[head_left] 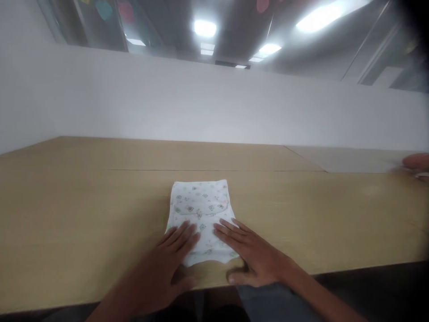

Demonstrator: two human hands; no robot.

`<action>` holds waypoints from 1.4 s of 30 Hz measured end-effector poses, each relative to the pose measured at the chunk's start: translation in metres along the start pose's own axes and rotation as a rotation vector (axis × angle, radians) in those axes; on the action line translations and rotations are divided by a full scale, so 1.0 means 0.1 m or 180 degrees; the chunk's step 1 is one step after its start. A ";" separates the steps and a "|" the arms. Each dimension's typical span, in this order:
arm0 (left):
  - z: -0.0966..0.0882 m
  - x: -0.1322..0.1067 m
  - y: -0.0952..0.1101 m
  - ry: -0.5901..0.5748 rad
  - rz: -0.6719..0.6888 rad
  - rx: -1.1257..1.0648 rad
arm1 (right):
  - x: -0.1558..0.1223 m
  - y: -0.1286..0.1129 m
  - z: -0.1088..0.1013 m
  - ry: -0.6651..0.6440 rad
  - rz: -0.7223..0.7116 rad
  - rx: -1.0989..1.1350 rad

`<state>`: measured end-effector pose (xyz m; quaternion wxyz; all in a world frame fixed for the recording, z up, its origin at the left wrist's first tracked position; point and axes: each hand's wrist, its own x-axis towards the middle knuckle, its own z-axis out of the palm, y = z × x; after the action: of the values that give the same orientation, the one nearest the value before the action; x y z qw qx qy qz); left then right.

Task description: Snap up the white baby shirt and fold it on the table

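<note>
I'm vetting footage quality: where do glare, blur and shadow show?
Head view: glare around the ceiling lights; same view, motion blur on another person's hand at the right edge; same view, soft shadow on the table beside the left hand.

White printed cloth (205, 222), laid flat on a pale wood-look table (100, 214), pretty close to the front edge. It's dotted with tiny motifs, greenish and pinkish bits included. A curved-edge layer is set across the far half, the sides are flared, and the near edge is kinda wavy.
</note>
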<state>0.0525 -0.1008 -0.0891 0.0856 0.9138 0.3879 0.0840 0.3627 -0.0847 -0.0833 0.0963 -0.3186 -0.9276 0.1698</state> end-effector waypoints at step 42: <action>0.03 1.11 -0.88 0.0309 -0.0493 0.0129 | 1.23 0.78 0.07 0.0879 0.1308 -0.0574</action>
<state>0.0683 0.0395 -0.1021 0.0546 0.8775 0.4627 0.1134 0.3082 0.0481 -0.1101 0.1566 -0.5277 -0.8329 0.0573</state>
